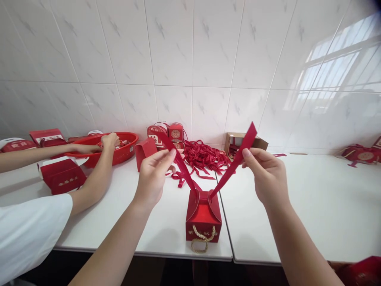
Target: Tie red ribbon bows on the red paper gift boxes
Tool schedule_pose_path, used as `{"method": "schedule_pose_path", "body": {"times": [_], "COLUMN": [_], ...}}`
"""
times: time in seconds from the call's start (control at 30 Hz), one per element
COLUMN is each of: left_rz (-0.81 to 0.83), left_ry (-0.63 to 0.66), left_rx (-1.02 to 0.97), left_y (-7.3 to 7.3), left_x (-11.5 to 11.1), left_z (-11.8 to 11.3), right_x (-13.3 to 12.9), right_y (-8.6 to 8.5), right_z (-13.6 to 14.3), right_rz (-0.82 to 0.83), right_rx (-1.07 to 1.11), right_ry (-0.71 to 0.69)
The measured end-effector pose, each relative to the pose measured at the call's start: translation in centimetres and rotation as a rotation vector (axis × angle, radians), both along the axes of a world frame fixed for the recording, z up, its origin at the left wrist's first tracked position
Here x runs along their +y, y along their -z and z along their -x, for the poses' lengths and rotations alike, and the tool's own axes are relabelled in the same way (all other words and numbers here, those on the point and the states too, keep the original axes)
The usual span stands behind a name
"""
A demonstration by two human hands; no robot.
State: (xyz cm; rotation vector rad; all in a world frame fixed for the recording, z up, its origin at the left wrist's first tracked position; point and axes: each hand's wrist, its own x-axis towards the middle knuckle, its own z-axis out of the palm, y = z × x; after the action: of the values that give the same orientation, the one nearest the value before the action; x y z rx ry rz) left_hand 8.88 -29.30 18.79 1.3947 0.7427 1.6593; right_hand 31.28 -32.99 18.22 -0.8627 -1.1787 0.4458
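A small red gift box (203, 213) with a gold cord handle (204, 234) stands upright near the table's front edge. A red ribbon (228, 179) runs through the slots at the box's top, and its two ends rise in a V. My left hand (154, 174) pinches one end between thumb and fingers. With the other end pinched the same way, my right hand (266, 172) is up on the right side. Both ribbon lengths look taut above the box.
Behind the box lies a heap of red ribbons (205, 155), beside an open cardboard box (262, 143). Finished-looking red boxes (176, 132) stand against the tiled wall. At left, a co-worker's hands (109, 141) reach into a red basin (129, 150), near another red box (64, 174).
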Motion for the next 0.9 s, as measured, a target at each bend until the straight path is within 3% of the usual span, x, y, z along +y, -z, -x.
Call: {"method": "schedule_pose_path", "body": {"times": [0.2,0.33,0.47,0.63,0.8,0.9], "left_rz": [-0.009,0.001,-0.058,-0.111,-0.06,-0.01], "left_ry": [0.126,0.158,0.202,0.227,0.164,0.268], "left_rx": [0.087,0.101,0.118,0.261,0.469,0.563], "left_y": [-2.1,-2.5,-2.7,-2.9,-2.5,-2.2], "left_x": [0.0,-0.2,-0.6,-1.2,-1.4,-1.1], "left_z": [-2.4,-3.5,-4.0,-4.0,-3.7,-3.3], "right_x": [1.0,1.1,1.4,1.3,0.4,0.4], "right_y": [-1.7,-2.0,-2.2,-2.4,-1.8,-1.2], "right_z": [1.5,2.1,2.2,2.7,3.4,3.2], "right_rz": [-0.035,-0.079,-0.017,0.105,0.055,0.047], "right_rx": [-0.017,0.021,0.098,-0.034,-0.165,-0.244], "right_ry": [-0.163,-0.275,-0.408,-0.432,-0.43,-0.417]}}
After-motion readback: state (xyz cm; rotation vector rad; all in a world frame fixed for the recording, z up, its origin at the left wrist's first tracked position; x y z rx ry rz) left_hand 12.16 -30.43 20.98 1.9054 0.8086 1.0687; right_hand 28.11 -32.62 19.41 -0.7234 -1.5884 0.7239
